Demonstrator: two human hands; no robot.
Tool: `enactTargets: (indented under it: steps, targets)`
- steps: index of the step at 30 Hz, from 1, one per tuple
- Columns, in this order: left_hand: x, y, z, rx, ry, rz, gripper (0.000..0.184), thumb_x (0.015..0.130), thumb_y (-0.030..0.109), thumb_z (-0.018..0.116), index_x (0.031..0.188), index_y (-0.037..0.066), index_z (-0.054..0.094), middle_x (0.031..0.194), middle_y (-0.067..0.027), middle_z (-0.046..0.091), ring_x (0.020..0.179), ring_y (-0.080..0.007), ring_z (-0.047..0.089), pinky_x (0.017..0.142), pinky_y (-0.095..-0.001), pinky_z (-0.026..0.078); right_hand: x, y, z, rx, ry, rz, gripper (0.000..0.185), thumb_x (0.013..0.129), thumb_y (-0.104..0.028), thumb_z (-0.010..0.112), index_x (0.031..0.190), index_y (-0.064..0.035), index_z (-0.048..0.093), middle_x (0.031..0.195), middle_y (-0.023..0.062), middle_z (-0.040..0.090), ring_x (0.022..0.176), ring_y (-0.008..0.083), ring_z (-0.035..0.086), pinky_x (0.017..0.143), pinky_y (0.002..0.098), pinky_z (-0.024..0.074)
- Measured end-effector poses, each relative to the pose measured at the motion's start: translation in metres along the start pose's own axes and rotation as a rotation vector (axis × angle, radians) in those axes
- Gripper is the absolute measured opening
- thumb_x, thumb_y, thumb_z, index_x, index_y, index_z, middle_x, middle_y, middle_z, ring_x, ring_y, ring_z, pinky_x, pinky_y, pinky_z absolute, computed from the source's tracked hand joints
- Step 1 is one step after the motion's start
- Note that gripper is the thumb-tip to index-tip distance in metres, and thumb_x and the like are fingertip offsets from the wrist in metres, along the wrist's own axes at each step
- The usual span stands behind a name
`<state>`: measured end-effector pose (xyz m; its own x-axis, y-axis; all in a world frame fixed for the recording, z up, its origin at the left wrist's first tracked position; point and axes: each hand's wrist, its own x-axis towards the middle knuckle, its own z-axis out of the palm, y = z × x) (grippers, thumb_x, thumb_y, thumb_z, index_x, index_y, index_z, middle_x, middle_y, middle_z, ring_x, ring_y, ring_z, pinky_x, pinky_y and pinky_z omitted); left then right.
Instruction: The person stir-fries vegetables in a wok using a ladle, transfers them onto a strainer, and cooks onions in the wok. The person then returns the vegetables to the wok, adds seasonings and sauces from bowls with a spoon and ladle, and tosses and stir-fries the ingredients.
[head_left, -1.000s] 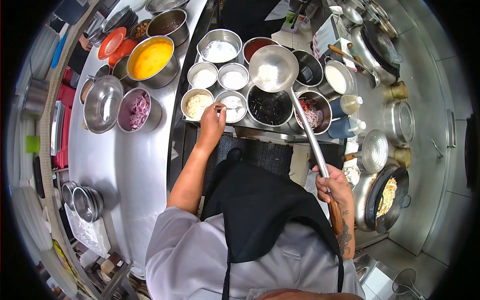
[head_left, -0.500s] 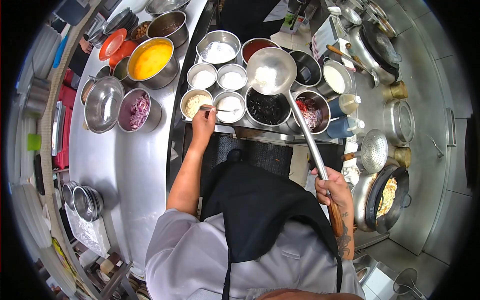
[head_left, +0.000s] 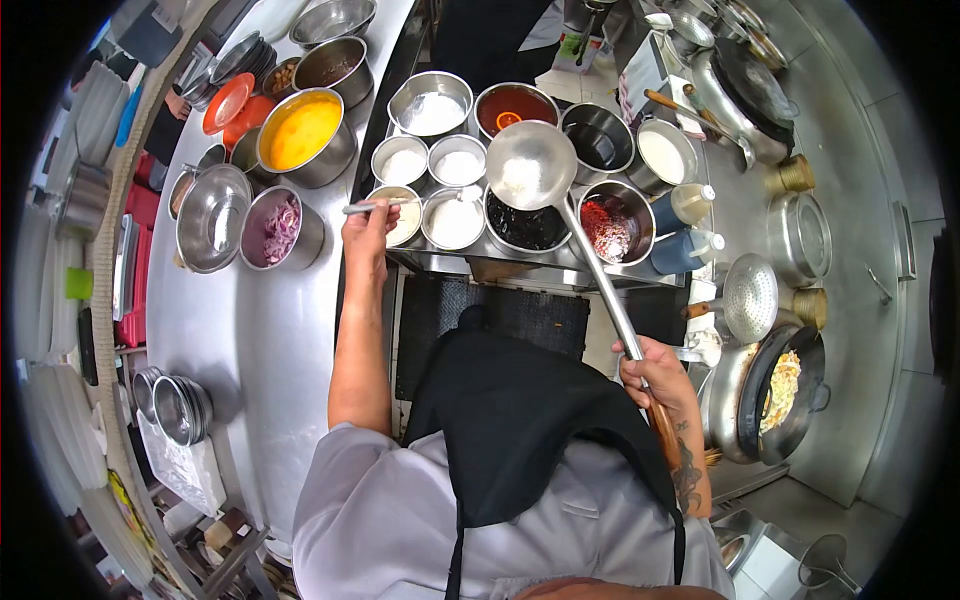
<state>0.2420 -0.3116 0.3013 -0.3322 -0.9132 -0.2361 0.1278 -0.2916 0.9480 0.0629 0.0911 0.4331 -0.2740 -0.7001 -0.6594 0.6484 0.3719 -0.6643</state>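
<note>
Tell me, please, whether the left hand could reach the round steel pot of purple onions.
Probably yes: the left hand holds a slim metal utensil, but nothing visible blocks its way to the steel pot.

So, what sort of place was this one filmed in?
Probably a restaurant or other commercial kitchen: food sits in a dark wok, metal containers stand in rows, and the right hand holds a long-handled ladle.

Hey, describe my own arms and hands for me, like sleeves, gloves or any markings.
Your left hand and right hand are both bare, with no gloves, watch or bracelet showing. The right forearm carries a dark tattoo; none shows on the left. The light grey left sleeve is short, leaving the forearm uncovered.
</note>
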Motion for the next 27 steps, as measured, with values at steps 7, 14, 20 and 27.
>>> enactTargets:
  steps: [7,14,20,27]
  targets:
    - [-0.02,0.019,0.022,0.539,0.011,0.573,0.014,0.093,0.011,0.058,0.094,-0.002,0.062,0.079,-0.0113,0.066,0.074,-0.0162,0.064,0.069,-0.0289,0.05,0.003,0.01,-0.007,-0.083,-0.017,0.061,0.025,0.083,-0.001,0.055,0.108,0.0008,0.054,0.062,0.0026,0.049,0.04,0.0084,0.045,0.036,0.0201,0.0368]
    - [-0.017,-0.074,-0.02,0.65,-0.109,0.311,0.024,0.089,0.014,0.062,0.101,-0.006,0.061,0.078,-0.0109,0.067,0.069,-0.0158,0.063,0.065,-0.0292,0.049,0.003,0.021,-0.012,-0.252,0.121,0.013,0.025,0.083,0.002,0.053,0.108,0.0021,0.053,0.061,0.0023,0.049,0.04,0.0093,0.046,0.035,0.0227,0.0368]
    - [-0.027,-0.09,-0.038,0.479,-0.219,-0.313,0.027,0.087,0.017,0.065,0.107,0.0,0.061,0.081,-0.0035,0.067,0.065,-0.0063,0.058,0.057,-0.02,0.044,0.02,0.027,-0.013,-0.342,0.196,0.023,0.026,0.083,0.001,0.053,0.108,0.004,0.052,0.061,0.0031,0.05,0.038,0.01,0.046,0.035,0.0249,0.0372]
    - [-0.049,-0.106,-0.026,0.472,-0.448,-0.453,0.015,0.088,0.013,0.061,0.1,0.004,0.063,0.082,-0.0015,0.066,0.068,-0.0052,0.057,0.059,-0.0187,0.043,0.028,0.026,-0.006,-0.335,0.238,0.007,0.028,0.083,0.0,0.053,0.11,0.005,0.052,0.061,0.0022,0.049,0.039,0.0103,0.047,0.035,0.0253,0.0379]
